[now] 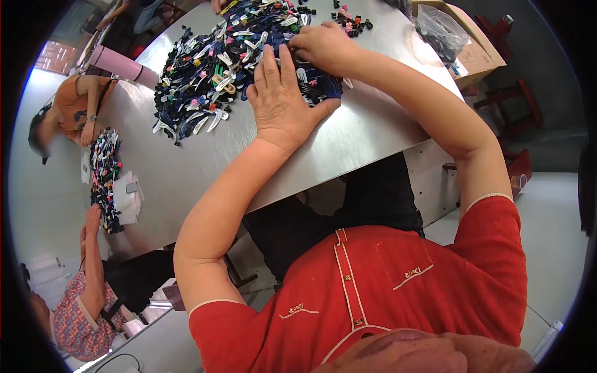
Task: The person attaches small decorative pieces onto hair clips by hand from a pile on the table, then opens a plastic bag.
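Clips [199, 71] lay in a broad heap on the table, under and beyond both hands. The left hand [277, 109] was palm down at the heap's near edge, its fingers straight and slightly parted, thumb stretched wide with clips showing in the gap; no grip was visible. The right hand [326, 46] had its fingers bent down into the heap near the left fingertips; whether they held a clip, I could not tell. A small cluster [351, 23] sat apart, beyond the right wrist.

A pink bottle [116, 63] was close beside the heap's left side. The table [379, 118] was shiny metal with a curved edge. Farther left lay a second pile [107, 168], with white cards [129, 198] beside it and a person in orange [74, 105] and one in a patterned shirt [78, 317] at it. To the right stood an open box [484, 53], a plastic bag [443, 26] at its mouth, and red stools [527, 102] on a pale floor [550, 248].
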Motion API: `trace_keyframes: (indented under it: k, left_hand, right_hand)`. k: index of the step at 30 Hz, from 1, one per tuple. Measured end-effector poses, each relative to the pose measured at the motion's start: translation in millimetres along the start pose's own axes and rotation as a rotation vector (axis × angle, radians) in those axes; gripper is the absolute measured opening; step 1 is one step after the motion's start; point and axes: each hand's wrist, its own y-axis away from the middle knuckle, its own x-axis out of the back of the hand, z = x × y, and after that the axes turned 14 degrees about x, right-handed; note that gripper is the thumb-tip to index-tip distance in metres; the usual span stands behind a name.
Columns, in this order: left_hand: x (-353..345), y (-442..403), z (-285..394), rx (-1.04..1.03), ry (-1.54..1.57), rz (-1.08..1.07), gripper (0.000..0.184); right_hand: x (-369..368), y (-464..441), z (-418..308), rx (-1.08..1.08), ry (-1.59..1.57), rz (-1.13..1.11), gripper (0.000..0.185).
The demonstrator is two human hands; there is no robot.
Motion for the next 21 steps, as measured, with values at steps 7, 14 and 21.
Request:
trace_keyframes:
  k: [7, 14, 21]
  left_hand:
    - [-5, -11, -10, -0.119, -0.042, 0.004, 0.101]
    - [-21, -29, -14, -0.106, -0.087, -0.092, 0.075]
    - [-38, -49, -17, -0.040, -0.104, 0.005, 0.067]
  right_hand:
    - [48, 44, -21, 0.122, -0.175, 0.063, 0.019]
    - [38, 67, 50, -0.161, -0.052, 0.117, 0.018]
    - [28, 56, 47, -0.179, -0.009, 0.315, 0.021]
